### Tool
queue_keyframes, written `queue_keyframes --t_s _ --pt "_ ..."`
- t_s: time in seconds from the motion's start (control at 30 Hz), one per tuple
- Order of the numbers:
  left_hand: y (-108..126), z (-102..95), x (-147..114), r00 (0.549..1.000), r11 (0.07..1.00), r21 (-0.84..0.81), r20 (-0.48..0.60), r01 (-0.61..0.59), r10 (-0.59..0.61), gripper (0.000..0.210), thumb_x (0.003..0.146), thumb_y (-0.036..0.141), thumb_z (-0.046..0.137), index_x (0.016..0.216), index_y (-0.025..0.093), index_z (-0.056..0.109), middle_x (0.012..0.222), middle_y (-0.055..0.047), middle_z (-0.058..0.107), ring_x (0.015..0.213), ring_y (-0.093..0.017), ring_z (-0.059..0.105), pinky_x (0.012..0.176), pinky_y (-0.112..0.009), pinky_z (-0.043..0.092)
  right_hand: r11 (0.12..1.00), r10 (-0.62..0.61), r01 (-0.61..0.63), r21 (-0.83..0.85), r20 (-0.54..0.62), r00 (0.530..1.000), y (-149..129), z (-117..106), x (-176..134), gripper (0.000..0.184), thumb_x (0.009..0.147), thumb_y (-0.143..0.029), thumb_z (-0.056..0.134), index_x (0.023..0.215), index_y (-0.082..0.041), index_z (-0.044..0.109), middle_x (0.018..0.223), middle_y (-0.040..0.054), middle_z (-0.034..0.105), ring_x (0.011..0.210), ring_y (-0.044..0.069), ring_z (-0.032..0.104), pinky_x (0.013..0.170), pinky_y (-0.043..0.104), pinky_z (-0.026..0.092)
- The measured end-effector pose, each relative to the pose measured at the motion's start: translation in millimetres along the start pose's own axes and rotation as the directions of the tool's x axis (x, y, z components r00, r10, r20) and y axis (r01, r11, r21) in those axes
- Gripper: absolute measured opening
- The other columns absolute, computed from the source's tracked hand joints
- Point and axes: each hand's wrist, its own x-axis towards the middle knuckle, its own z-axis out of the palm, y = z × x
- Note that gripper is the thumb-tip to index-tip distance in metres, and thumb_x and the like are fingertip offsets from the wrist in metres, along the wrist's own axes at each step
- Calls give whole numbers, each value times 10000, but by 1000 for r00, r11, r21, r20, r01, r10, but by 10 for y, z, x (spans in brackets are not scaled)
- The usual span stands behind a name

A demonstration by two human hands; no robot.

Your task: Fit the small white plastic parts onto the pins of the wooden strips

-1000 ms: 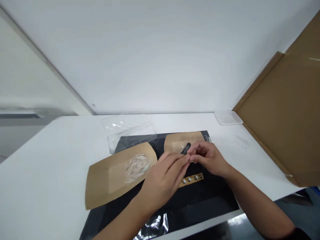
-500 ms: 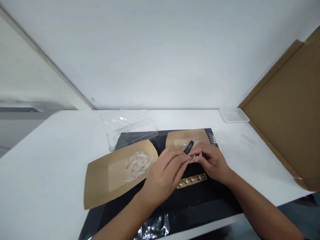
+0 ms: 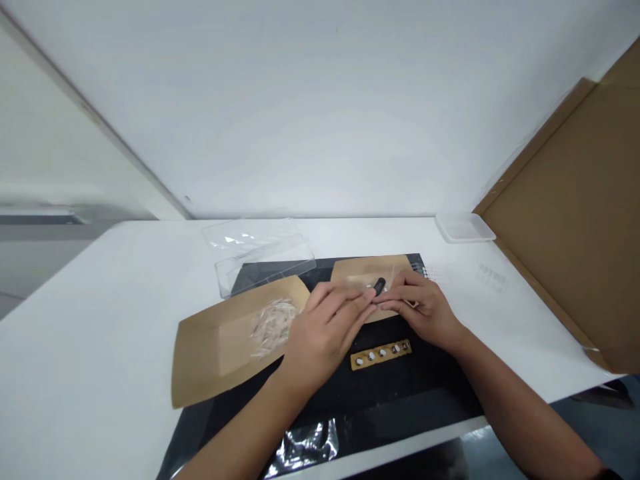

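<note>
Hands (image 3: 323, 327) together at black piece (image 3: 379, 287)

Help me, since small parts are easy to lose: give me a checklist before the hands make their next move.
1. Black piece at the fingertips of the left hand: ok.
2. Something gripped by the right hand: cannot tell, too small to make out.
3. Yellowish strip lying on the black mat, apart from both hands: ok.
4. Visible clear slivers inside the left cardboard tray: ok.
5. Right cardboard tray fully in view: not ok, the hands cover part of it.
</note>
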Motion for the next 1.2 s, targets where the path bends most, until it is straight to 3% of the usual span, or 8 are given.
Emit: queue_keyframes --t_s 0.13,0.27,0.6,0.83,0.93,1.03,1.1,1.2 --pt "-54 47 -31 982 975 189 121 121 -146 192 1029 315 646 1129 196 758 1035 -94 755 1003 -293 602 830 -415 556 976 167 -153 152 -82 983 80 -20 24 205 1000 -438 702 1062 -303 844 921 37 719 859 186 660 778 334 554" --pt "-75 95 -92 947 962 226 244 153 -207 210 995 370 665 1028 189 767 965 -123 735 1039 -344 573 883 -485 512 904 330 -282 323 -104 938 170 -2 39 264 928 -476 774 1078 -270 840 825 18 747 680 146 625 628 289 529" --pt "48 113 -126 925 920 341 250 192 -286 180 963 350 695 971 180 754 1007 -149 730 1073 -397 541 957 -608 386 824 419 -341 452 -82 904 159 53 44 293 838 -470 861 928 -202 787 785 27 782 646 157 707 601 285 562" --pt "111 60 -67 901 915 328 281 234 -331 121 1003 228 648 952 178 745 1046 -117 753 1112 -380 583 987 -628 374 947 291 -270 174 -111 950 202 92 -32 172 939 -403 773 964 -233 768 844 34 778 751 196 740 695 337 596" --pt "87 36 -40 939 954 160 197 253 -282 141 1029 246 616 980 176 729 1012 -108 765 1059 -336 644 952 -552 464 995 72 -81 -51 -160 985 121 62 -30 55 971 -289 737 943 -245 756 873 35 759 806 200 714 726 353 584" --pt "97 17 -3 945 936 -130 75 327 -320 159 1038 273 601 1024 175 726 1034 -103 777 958 -252 715 864 -405 564 980 -163 135 -147 -201 966 27 44 -17 72 989 -186 693 949 -241 716 894 42 731 874 201 703 770 364 586" --pt "136 11 23 887 829 -321 115 459 -446 172 1024 315 621 995 187 732 1054 -91 792 773 -186 740 731 -325 598 962 -245 204 -184 -243 938 -7 56 -10 101 991 -146 679 961 -240 698 893 43 718 861 194 693 744 353 581" --pt "209 15 54 719 508 -531 335 678 -609 236 981 412 670 947 181 709 946 -76 818 417 -94 608 453 -241 522 940 -305 237 -244 -295 906 -13 104 -4 121 991 -120 673 955 -235 680 867 37 706 815 184 673 716 345 568"
